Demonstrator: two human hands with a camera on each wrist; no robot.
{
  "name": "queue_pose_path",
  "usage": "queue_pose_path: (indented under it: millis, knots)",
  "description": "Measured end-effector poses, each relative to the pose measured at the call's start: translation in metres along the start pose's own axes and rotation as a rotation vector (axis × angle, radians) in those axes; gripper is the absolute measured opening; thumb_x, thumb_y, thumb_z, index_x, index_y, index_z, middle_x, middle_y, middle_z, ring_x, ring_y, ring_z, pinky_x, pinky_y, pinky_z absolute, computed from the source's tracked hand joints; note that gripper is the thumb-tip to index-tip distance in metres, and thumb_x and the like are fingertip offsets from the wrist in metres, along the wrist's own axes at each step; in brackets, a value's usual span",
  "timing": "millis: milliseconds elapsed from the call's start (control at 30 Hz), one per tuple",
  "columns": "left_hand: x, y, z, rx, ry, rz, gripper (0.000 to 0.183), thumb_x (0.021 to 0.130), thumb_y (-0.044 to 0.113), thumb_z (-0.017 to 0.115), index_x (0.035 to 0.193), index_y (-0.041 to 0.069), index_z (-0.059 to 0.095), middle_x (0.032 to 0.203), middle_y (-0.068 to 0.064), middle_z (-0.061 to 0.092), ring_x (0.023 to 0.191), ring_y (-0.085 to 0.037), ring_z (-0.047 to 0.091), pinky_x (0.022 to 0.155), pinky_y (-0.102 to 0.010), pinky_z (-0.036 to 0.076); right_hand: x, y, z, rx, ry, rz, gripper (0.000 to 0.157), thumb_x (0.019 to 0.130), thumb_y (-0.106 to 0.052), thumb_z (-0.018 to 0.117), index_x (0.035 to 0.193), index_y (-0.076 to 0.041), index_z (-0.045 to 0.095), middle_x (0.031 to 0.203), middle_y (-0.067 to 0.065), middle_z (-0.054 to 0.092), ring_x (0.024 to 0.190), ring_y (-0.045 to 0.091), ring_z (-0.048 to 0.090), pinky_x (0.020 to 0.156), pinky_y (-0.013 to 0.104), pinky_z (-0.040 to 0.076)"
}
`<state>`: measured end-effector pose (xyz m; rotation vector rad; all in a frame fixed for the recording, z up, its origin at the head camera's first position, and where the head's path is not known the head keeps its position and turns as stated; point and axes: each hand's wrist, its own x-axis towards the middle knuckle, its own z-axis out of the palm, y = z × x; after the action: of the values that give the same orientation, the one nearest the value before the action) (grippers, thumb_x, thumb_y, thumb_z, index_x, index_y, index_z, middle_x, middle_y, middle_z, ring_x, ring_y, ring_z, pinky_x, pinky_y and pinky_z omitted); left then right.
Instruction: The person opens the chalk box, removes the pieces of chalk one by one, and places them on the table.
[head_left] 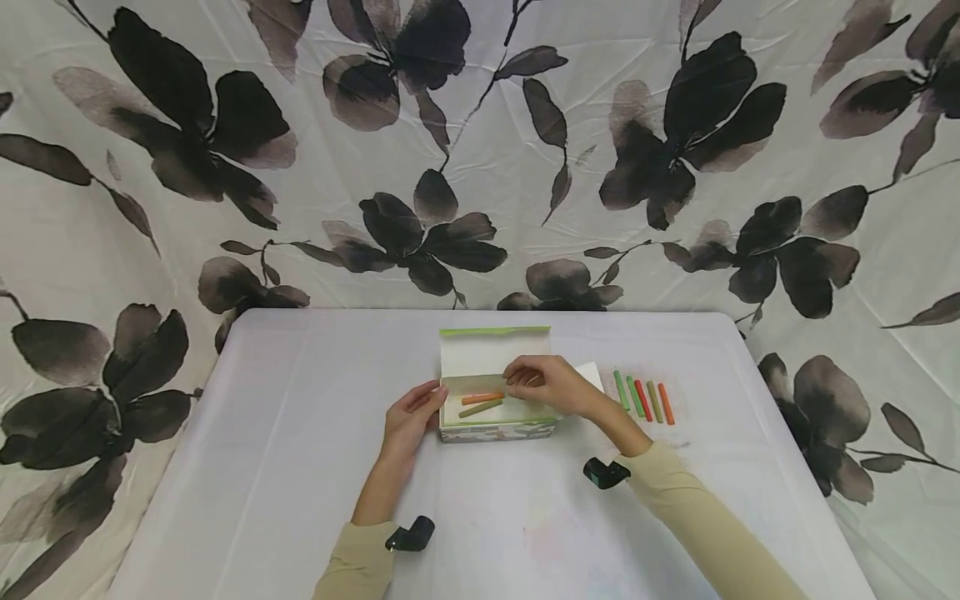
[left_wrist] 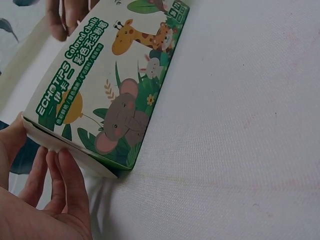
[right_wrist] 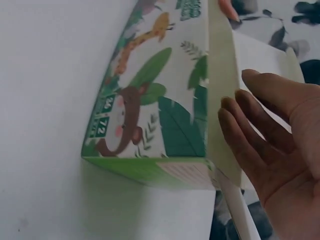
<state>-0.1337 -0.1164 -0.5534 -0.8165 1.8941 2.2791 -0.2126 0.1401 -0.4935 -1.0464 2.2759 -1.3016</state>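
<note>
A colored chalk box (left_wrist: 85, 85), printed with cartoon animals, stands on the table with its lid (head_left: 495, 354) raised at the back. Inside, an orange chalk stick (head_left: 482, 398) and an olive chalk stick (head_left: 480, 408) show near the left end. My left hand (head_left: 408, 421) grips the box's left end, thumb at the upper corner and fingers against the side flap (left_wrist: 75, 155). Over the right half of the opening is my right hand (head_left: 551, 385), its fingers loosely bent. In the right wrist view no chalk shows between its thumb and fingertips.
Right of the box, several chalk sticks (head_left: 648, 402) lie side by side on the white-covered table (head_left: 315, 400), in green, red, olive and orange. The box's right side flap (head_left: 591, 375) sticks outward. A floral cloth (head_left: 525, 167) hangs behind the table.
</note>
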Motion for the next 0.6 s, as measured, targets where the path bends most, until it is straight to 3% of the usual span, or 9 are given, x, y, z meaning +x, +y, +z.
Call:
queue_pose_path:
  millis: [267, 600]
  knots:
    - [-0.001, -0.001, 0.0, 0.018, 0.022, 0.014, 0.048, 0.089, 0.031, 0.083, 0.128, 0.007, 0.069, 0.105, -0.001, 0.068, 0.085, -0.012, 0.065, 0.068, -0.02, 0.053, 0.011, 0.002, 0.016, -0.046, -0.154, 0.009, 0.024, 0.095, -0.004, 0.074, 0.115, 0.008, 0.068, 0.105, 0.019, 0.072, 0.094, 0.02, 0.07, 0.084, 0.025, 0.057]
    - [-0.003, -0.002, 0.0, 0.015, 0.012, 0.025, 0.052, 0.089, 0.032, 0.084, 0.129, 0.004, 0.068, 0.106, -0.003, 0.068, 0.086, -0.012, 0.065, 0.068, -0.02, 0.053, 0.023, 0.01, 0.033, -0.199, -0.346, 0.047, 0.015, 0.098, -0.007, 0.07, 0.11, 0.002, 0.074, 0.101, 0.008, 0.073, 0.086, 0.012, 0.065, 0.079, 0.021, 0.053]
